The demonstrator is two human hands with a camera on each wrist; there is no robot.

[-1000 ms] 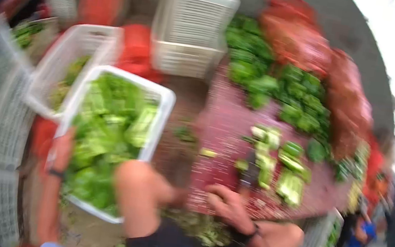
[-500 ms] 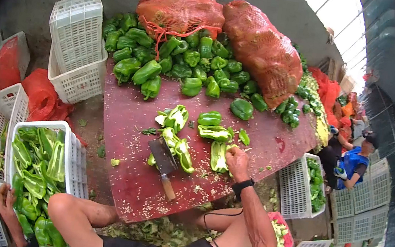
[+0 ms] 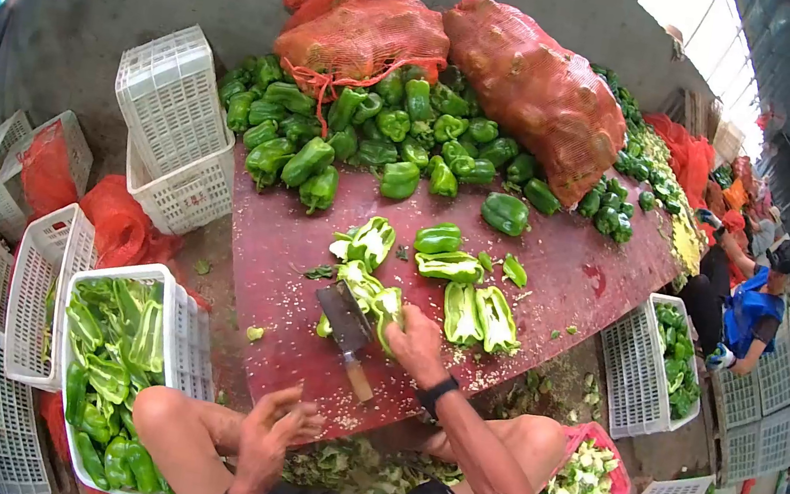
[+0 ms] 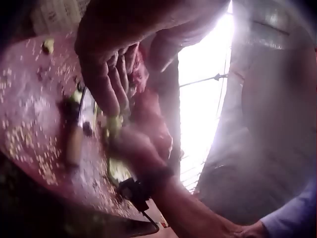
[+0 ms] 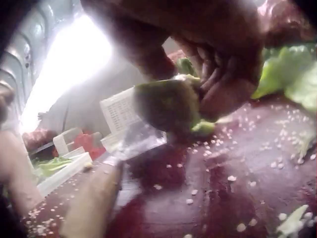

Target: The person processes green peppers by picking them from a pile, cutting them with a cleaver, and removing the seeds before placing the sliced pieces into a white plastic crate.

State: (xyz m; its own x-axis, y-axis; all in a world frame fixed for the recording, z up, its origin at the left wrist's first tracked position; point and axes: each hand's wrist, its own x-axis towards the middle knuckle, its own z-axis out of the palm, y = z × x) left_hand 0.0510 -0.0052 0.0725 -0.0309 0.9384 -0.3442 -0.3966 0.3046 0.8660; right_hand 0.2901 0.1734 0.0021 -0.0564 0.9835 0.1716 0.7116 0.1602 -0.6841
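- The cut pepper half (image 3: 389, 309) lay toward the near edge of the red board (image 3: 565, 261), just beside the cleaver (image 3: 344, 321). The right hand (image 3: 417, 343) gripped it with curled fingers.
- The left hand (image 3: 273, 432) hovered off the board's near edge, fingers spread, holding nothing.
- Whole peppers (image 3: 381, 134) and red mesh sacks (image 3: 529, 84) crowded the far edge.
- White crates (image 3: 174, 95) stood on the concrete floor.
- Only the right wrist view showed seeds (image 5: 230, 177) scattered on the board.
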